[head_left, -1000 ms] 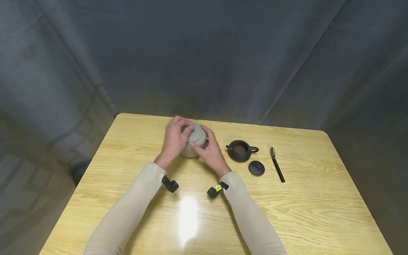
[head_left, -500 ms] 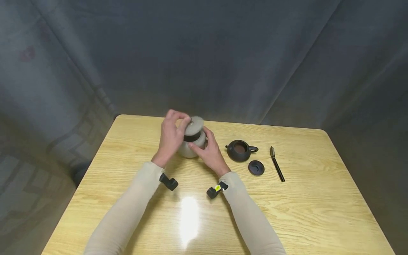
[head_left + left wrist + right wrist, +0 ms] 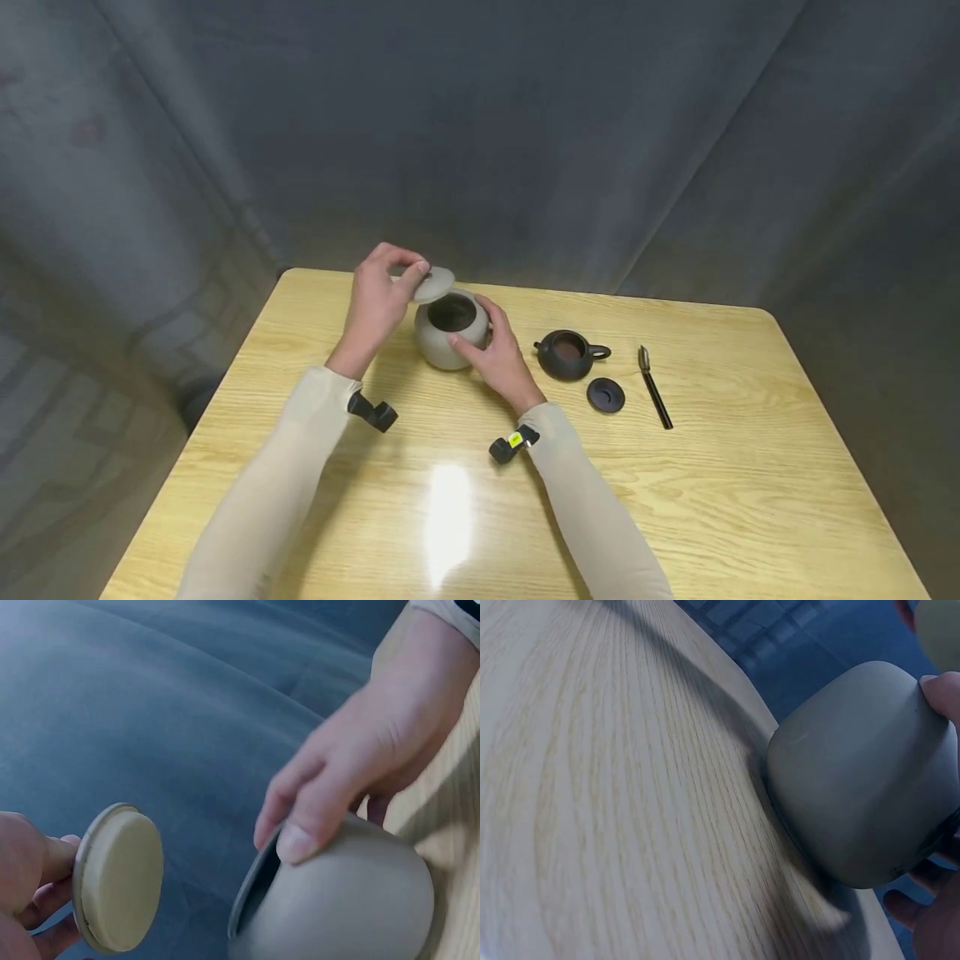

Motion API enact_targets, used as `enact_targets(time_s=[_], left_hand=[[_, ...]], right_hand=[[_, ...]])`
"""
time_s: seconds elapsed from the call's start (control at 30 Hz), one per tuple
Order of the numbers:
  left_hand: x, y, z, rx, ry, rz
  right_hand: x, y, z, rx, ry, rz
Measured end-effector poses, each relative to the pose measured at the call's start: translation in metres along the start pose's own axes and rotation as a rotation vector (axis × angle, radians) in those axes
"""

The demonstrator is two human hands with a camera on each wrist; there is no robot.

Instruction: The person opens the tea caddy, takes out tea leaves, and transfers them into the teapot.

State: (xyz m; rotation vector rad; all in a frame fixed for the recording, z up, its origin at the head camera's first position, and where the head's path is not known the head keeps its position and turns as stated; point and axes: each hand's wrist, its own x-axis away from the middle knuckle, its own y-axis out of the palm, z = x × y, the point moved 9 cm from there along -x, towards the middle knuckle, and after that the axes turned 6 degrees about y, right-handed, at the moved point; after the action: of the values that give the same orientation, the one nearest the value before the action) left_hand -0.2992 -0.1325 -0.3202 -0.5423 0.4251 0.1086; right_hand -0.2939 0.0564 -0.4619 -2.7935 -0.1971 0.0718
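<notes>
A rounded grey jar [image 3: 441,346] stands on the table with its dark mouth uncovered. My right hand [image 3: 501,358] grips its right side, thumb at the rim and fingers round the back. Up and to the left of the mouth, my left hand [image 3: 381,296] pinches the jar's grey lid [image 3: 434,285] by its top, holding it in the air. In the left wrist view the pale raised underside of the lid [image 3: 124,881] faces the jar [image 3: 345,900], apart from it. The right wrist view shows the jar's side [image 3: 855,772], with my right thumb [image 3: 941,694] at its edge.
Right of the jar sits a small black teapot [image 3: 564,358], lidless, with brown inside. Its round black lid [image 3: 605,395] lies just in front. Farther right is a slim black-handled tool with a metal tip [image 3: 655,387]. A dark curtain [image 3: 480,142] hangs behind the table [image 3: 720,500].
My left hand has lifted the lid off the jar and moved it up and left, uncovering the mouth. My right hand keeps its grip on the jar.
</notes>
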Motion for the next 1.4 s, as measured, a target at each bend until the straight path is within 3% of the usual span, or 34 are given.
enact_targets(time_s=[0.57, 0.8, 1.4], left_hand=[[0.019, -0.012, -0.063, -0.082, -0.139, -0.004], [0.023, -0.018, -0.083, -0.108, -0.160, -0.008], [0.033, -0.024, -0.136, -0.154, -0.294, -0.059]], right_hand=[[0.003, 0.004, 0.001, 0.006, 0.022, 0.002], [0.004, 0.004, 0.000, -0.005, 0.017, 0.006], [0.005, 0.009, -0.002, -0.017, 0.007, -0.002]])
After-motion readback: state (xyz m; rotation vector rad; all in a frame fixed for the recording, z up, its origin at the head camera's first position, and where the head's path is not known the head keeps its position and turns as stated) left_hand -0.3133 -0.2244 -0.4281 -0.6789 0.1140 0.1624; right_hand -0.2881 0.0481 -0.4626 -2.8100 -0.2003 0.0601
